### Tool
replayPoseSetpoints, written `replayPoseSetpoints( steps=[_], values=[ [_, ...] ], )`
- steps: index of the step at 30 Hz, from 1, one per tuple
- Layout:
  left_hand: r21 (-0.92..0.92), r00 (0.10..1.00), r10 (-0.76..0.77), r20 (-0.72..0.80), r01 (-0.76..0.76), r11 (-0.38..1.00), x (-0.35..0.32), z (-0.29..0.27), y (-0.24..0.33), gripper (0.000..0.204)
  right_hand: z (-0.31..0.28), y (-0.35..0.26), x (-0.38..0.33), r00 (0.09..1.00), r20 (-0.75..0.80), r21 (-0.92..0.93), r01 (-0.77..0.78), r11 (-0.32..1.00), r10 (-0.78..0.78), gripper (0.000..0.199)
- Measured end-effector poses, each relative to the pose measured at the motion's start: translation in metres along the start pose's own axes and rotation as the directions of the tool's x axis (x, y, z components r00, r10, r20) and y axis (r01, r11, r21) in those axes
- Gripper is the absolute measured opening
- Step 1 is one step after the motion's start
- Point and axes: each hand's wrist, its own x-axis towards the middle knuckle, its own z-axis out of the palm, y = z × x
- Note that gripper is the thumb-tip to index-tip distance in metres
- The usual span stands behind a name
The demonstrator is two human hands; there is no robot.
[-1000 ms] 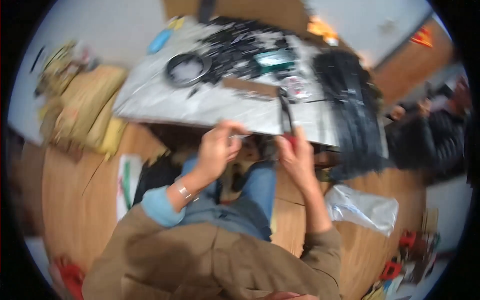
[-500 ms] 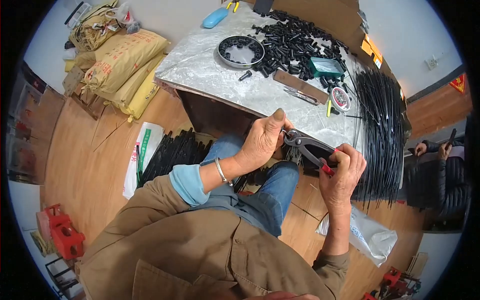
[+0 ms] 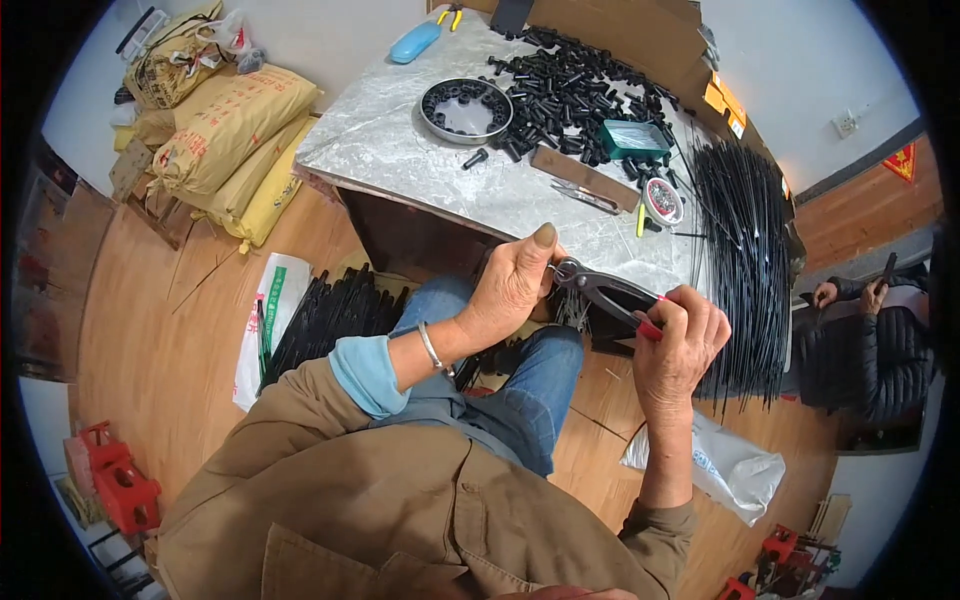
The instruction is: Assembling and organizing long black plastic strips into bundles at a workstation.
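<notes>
My right hand (image 3: pixel 680 345) grips a pair of dark pliers (image 3: pixel 608 292) by their red-covered handles, just off the near edge of the table. The round plier jaws meet a small shiny metal piece beside my left fingertips; its kind is too small to tell. My left hand (image 3: pixel 510 288) is closed with the thumb raised, pinching something mostly hidden behind the fingers. Below the jaws, thin silvery strands (image 3: pixel 572 310) hang above my knee. On the tabletop beyond lie tweezers (image 3: pixel 588 196), a brown bar (image 3: pixel 585 178) and a white bowl (image 3: pixel 662 202) of small metal bits.
Black bolt-like pieces (image 3: pixel 575 95) cover the back of the grey table (image 3: pixel 370 150), near a round tray (image 3: pixel 466 110) and green box (image 3: pixel 636 140). Long black rods (image 3: pixel 740 270) overhang the right side. Yellow sacks (image 3: pixel 235 130) are stacked left. Another person (image 3: pixel 865 345) sits at right.
The whole view has shifted slightly, so the table appears farther left. The plier handles look a little closer together. Both hands keep their holds.
</notes>
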Motion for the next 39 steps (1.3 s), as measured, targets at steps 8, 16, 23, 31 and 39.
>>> replayPoseSetpoints(
  steps=[8, 16, 23, 31, 39],
  values=[
    [0.245, 0.958, 0.281, 0.064, -0.288, 0.926, 0.013, 0.007, -0.019, 0.053, 0.001, 0.006, -0.035, 0.933, 0.342, 0.398, -0.254, 0.882, 0.115, 0.031],
    [0.225, 0.998, 0.066, 0.012, -0.067, 0.972, 0.002, 0.001, -0.009, 0.054, -0.010, -0.021, -0.041, 0.231, 0.907, 0.250, -0.968, 0.009, -0.352, 0.030],
    [-0.007, 0.995, -0.043, 0.089, 0.043, 0.999, -0.004, -0.002, 0.009, 0.069, -0.018, -0.012, -0.035, 0.580, 0.811, 0.565, -0.744, 0.357, -0.076, 0.027],
    [0.249, 0.994, 0.096, -0.048, -0.081, 0.965, -0.011, 0.010, 0.018, 0.068, -0.030, -0.025, -0.026, 0.246, 0.871, 0.338, -0.928, 0.154, -0.426, 0.026],
    [0.223, 0.996, 0.087, -0.034, -0.077, 0.972, -0.013, -0.010, 0.006, 0.062, -0.025, -0.039, -0.037, 0.355, 0.865, 0.229, -0.908, -0.352, -0.355, 0.023]
  ],
)
